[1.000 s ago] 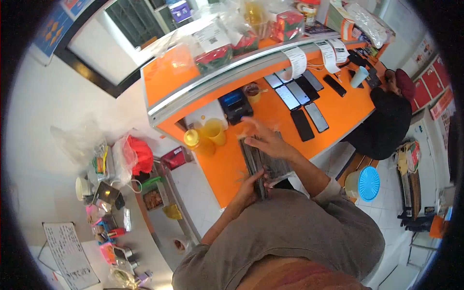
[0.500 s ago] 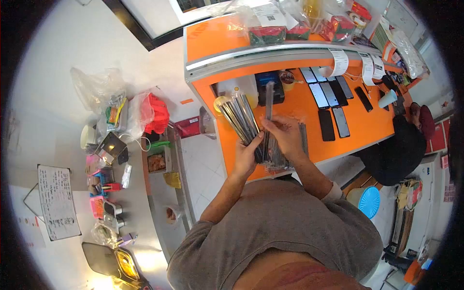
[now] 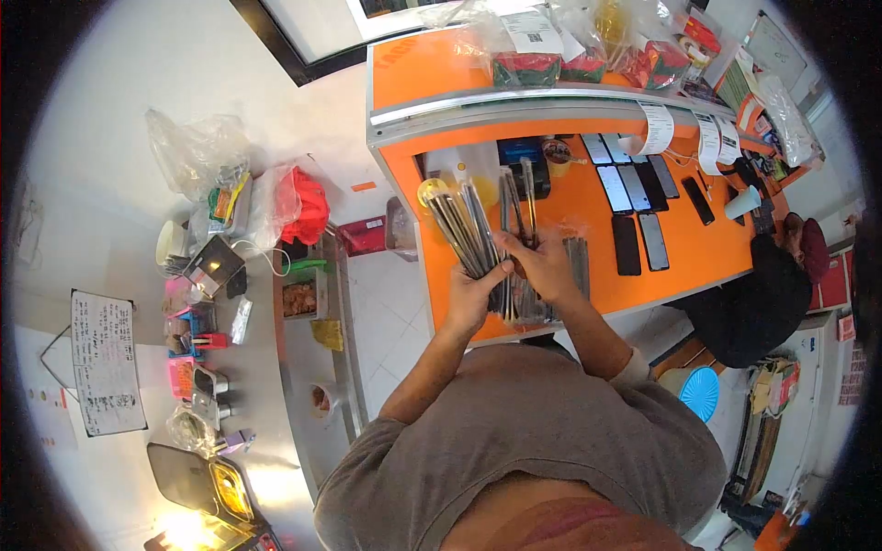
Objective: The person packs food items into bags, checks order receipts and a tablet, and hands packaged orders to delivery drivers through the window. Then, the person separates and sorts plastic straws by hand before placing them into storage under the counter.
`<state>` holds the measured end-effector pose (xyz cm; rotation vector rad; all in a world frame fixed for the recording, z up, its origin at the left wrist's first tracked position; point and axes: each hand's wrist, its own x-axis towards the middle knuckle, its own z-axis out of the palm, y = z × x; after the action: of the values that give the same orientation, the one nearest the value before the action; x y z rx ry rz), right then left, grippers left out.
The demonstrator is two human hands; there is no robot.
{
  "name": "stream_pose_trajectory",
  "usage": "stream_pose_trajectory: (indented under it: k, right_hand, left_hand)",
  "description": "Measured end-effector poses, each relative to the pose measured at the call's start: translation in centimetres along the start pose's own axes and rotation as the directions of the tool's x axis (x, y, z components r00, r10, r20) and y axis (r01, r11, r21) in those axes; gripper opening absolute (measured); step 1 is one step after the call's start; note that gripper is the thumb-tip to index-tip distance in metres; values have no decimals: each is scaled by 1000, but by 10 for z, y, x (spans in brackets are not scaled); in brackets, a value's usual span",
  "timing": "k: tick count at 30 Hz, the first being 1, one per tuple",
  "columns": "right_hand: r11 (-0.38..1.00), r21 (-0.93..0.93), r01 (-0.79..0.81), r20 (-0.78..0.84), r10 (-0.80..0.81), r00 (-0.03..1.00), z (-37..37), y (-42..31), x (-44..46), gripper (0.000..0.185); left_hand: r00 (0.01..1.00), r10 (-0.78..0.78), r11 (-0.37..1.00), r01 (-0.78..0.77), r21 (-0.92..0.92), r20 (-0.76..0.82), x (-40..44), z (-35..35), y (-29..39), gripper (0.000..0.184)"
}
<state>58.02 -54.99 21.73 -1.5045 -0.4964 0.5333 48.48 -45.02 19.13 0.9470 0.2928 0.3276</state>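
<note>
My left hand (image 3: 475,296) is closed around a thick fanned bundle of long thin dark sticks in clear wrapping (image 3: 457,228), which look like wrapped straws. My right hand (image 3: 549,268) pinches a few more of these wrapped straws (image 3: 529,197), their tops spread apart, close beside the bundle. Both hands are over the front edge of the orange counter (image 3: 588,298). Below and between them lies a clear plastic bag (image 3: 528,308) with similar straws in it. More straws (image 3: 576,260) lie to the right of my right hand.
Several phones (image 3: 634,188) lie in rows on the counter's right. A dark device (image 3: 521,156) and a cup (image 3: 556,158) stand behind the straws. Bagged boxes (image 3: 525,69) rest on the upper shelf. To the left runs a metal worktop (image 3: 262,367). A person in black (image 3: 749,303) is at the right.
My right hand now has several straws spread out in it, where a single one stood up before. The left hand keeps its bundle. The view has shifted slightly.
</note>
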Motion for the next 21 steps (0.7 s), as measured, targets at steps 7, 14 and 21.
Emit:
stream_pose_trajectory:
  k: [7, 14, 21]
  right_hand:
    - [990, 61, 131, -293, -108, 950, -16, 0, 7, 28]
    - [998, 59, -1, 71, -3, 997, -30, -9, 1, 26]
    - [968, 231, 99, -134, -69, 989, -46, -8, 7, 25]
  left_hand:
    - [997, -11, 998, 7, -58, -71, -2, 16, 6, 20]
    - [997, 66, 990, -59, 129, -44, -7, 29, -7, 17]
    - [984, 60, 998, -53, 44, -170, -6, 44, -21, 19]
